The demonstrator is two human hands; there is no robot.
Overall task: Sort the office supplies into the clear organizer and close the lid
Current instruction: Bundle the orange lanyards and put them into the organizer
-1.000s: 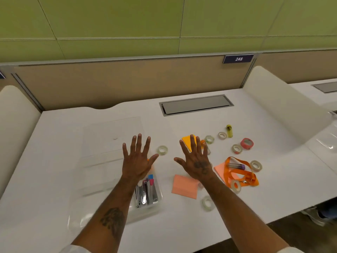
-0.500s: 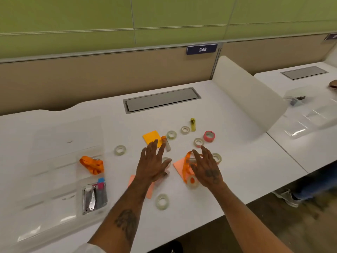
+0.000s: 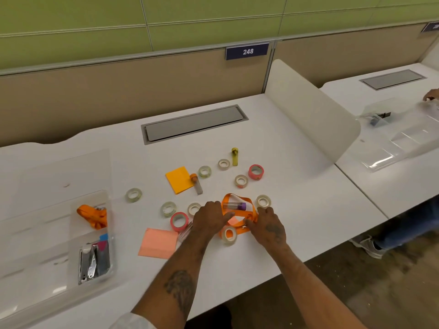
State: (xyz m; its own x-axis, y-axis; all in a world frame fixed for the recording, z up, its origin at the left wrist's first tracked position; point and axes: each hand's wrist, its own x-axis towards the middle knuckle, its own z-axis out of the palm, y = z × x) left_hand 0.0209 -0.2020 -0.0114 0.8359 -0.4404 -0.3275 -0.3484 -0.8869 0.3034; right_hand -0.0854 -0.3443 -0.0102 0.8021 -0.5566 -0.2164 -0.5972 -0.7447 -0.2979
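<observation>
Lanyard lies between left hand and right hand, both pinching its orange strap.

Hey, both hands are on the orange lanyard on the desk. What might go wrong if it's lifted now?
1. The purple-capped tube lies across the lanyard loop, so lifting may send it rolling.
2. The tape roll nearest the desk front edge touches the strap and might get dragged off.
3. The organizer slot already holds a bunched lanyard, so the fit may be tight.
</observation>
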